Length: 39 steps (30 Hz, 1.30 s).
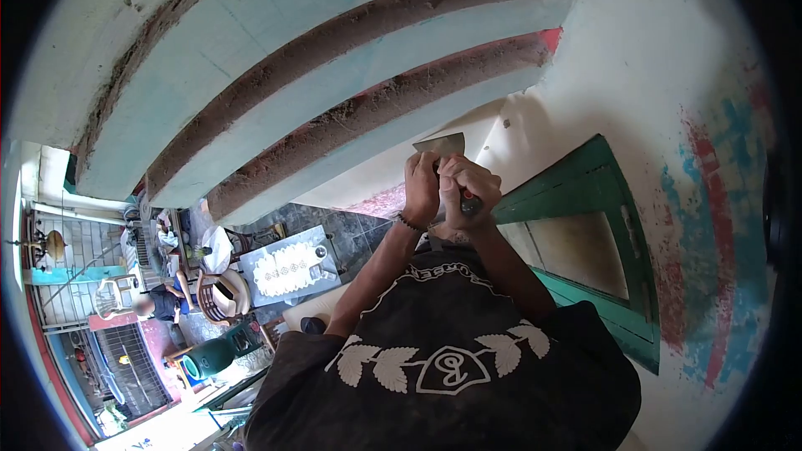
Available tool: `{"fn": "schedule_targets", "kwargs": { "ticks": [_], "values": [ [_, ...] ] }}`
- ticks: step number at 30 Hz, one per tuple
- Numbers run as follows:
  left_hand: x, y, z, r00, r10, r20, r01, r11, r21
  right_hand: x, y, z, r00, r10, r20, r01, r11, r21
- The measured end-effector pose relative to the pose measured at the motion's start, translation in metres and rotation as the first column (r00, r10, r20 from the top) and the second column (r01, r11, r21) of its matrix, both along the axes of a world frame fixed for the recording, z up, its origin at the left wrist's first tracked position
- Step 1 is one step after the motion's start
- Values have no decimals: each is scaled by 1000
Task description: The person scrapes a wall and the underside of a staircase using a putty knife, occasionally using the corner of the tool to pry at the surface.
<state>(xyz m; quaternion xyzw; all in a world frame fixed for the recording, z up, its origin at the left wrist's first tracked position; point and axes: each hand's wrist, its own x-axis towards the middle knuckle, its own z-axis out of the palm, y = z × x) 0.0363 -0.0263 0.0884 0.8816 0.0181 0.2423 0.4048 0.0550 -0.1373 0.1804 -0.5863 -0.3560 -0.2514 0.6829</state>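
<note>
Both my hands are raised together in front of my chest around a scraper with a wide flat metal blade. Its dark handle end, with a red spot, shows below my right hand, whose fingers wrap round the handle. My left hand is closed against the scraper near the base of the blade, a dark bracelet on its wrist. The blade points up toward the lowest pale beam, overlapping the white wall behind it in this view.
Dusty brown grooves run between the curved beams overhead. A green-framed door panel stands at the right, beside a wall with red and blue paint patches. Far below left are a patterned table, chairs, a green barrel and a person.
</note>
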Motion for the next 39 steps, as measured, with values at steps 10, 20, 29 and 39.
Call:
{"fn": "schedule_targets", "kwargs": {
  "ticks": [10,20,29,39],
  "values": [
    [3,-4,24,999,-49,-13,48,995,-92,2,4,0,1000,17,8,-17,1000,2],
    [-8,-3,7,998,-50,-40,45,992,-117,-4,3,-16,999,32,11,-32,999,10],
    [-1,-2,-6,997,22,-70,-24,999,-21,1,3,-16,1000,4,-7,-4,1000,8],
    [0,-3,-16,997,66,-31,-66,998,2,-1,0,-23,997,74,-26,-71,993,97]
  ]
}}
